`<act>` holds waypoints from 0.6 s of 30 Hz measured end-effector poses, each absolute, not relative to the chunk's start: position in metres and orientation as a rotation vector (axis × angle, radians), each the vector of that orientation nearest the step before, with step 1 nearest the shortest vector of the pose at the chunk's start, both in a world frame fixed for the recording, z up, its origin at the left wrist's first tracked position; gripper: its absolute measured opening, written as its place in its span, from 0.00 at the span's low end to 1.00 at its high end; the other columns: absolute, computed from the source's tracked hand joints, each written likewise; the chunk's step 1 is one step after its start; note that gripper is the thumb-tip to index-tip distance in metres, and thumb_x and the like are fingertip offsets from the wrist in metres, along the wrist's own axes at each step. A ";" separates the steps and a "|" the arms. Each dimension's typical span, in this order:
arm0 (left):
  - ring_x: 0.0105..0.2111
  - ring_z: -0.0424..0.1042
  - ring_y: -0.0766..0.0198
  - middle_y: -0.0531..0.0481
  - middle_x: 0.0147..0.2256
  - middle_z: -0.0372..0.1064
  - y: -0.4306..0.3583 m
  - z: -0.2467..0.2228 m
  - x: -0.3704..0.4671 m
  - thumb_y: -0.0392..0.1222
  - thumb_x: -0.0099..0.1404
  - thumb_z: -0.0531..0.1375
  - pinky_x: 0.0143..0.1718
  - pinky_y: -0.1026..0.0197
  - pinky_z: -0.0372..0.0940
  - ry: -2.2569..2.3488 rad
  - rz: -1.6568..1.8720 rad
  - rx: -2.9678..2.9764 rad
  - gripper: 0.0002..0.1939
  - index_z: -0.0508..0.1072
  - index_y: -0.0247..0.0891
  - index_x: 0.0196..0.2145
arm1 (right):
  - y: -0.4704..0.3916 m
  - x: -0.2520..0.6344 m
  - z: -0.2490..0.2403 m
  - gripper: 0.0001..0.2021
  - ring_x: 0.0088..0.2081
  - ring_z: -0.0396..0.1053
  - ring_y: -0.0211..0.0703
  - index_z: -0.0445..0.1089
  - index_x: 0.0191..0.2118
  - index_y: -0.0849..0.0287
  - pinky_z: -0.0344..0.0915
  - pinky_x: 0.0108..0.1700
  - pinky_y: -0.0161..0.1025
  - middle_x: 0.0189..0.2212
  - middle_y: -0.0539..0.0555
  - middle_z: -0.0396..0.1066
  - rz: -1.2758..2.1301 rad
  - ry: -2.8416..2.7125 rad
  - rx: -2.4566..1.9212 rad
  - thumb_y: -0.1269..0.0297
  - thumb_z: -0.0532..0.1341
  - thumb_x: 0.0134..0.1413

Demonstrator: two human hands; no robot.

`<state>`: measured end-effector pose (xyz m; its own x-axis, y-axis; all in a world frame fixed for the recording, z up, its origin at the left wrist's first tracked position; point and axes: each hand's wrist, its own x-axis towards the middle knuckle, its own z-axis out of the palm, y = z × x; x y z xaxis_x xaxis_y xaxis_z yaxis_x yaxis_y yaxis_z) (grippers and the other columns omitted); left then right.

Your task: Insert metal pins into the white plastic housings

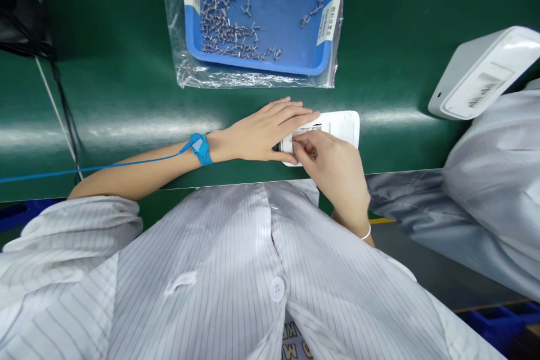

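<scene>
Nearest us is our striped shirt (198, 259), below the edge of the green bench (392, 143). Our right hand (294, 143) bends in over the near side of the white casing (348, 126), thumb and forefinger pinching a small metal part (313, 153) at its recess; the part's exact shape is hidden. Our left hand (268, 130) lies palm down, released and gripping nothing, its fingers spread across the casing's left end. The casing rests flat on the bench beneath both hands, its right end sticking out past them. A blue strap (202, 149) circles our left wrist. To the right, beside a person in a pale garment (498, 163), another white device (485, 76) stands tilted. Farther off, beyond our hands, a blue tray (278, 11) of loose metal pieces (228, 39) sits on a clear plastic bag (253, 79).
</scene>
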<state>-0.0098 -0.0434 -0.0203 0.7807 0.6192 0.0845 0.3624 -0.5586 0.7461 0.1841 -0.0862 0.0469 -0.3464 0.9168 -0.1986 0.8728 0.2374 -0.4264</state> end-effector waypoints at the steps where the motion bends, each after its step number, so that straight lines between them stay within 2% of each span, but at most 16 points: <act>1: 0.71 0.47 0.41 0.36 0.69 0.51 -0.043 -0.020 -0.010 0.67 0.69 0.56 0.72 0.36 0.42 0.721 0.438 2.225 0.45 0.49 0.38 0.72 | -0.086 0.184 0.046 0.08 0.27 0.67 0.39 0.74 0.38 0.58 0.51 0.29 0.37 0.31 0.50 0.74 0.721 -2.388 -1.740 0.64 0.58 0.65; 4: 0.72 0.46 0.41 0.35 0.70 0.50 -0.044 -0.021 -0.011 0.67 0.69 0.55 0.71 0.35 0.44 0.711 0.460 2.245 0.45 0.49 0.38 0.72 | -0.086 0.184 0.045 0.09 0.27 0.66 0.39 0.74 0.38 0.58 0.50 0.29 0.37 0.30 0.51 0.74 0.705 -2.380 -1.746 0.64 0.57 0.66; 7: 0.72 0.45 0.43 0.36 0.70 0.49 -0.044 -0.021 -0.012 0.65 0.71 0.54 0.71 0.36 0.46 0.686 0.516 2.258 0.39 0.54 0.41 0.70 | -0.088 0.187 0.046 0.10 0.27 0.66 0.39 0.74 0.39 0.58 0.50 0.29 0.36 0.30 0.51 0.74 0.646 -2.376 -1.746 0.63 0.56 0.67; 12: 0.70 0.51 0.50 0.42 0.65 0.60 -0.041 -0.023 -0.013 0.57 0.77 0.45 0.69 0.39 0.52 0.698 0.575 2.219 0.23 0.66 0.46 0.60 | -0.092 0.197 0.050 0.11 0.28 0.67 0.40 0.74 0.47 0.56 0.55 0.30 0.37 0.36 0.52 0.76 0.602 -2.363 -1.729 0.62 0.55 0.70; 18: 0.69 0.53 0.51 0.42 0.60 0.66 -0.040 -0.021 -0.014 0.57 0.78 0.43 0.68 0.40 0.55 0.698 0.570 2.229 0.24 0.73 0.41 0.49 | -0.093 0.198 0.051 0.12 0.29 0.70 0.41 0.75 0.46 0.57 0.58 0.31 0.38 0.35 0.52 0.77 0.698 -2.358 -1.684 0.62 0.55 0.69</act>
<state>-0.0139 -0.0400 -0.0210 0.7556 0.6276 0.1874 0.3091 -0.5939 0.7428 0.1983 -0.0927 0.0509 -0.3530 0.9257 -0.1358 0.8506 0.2571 -0.4587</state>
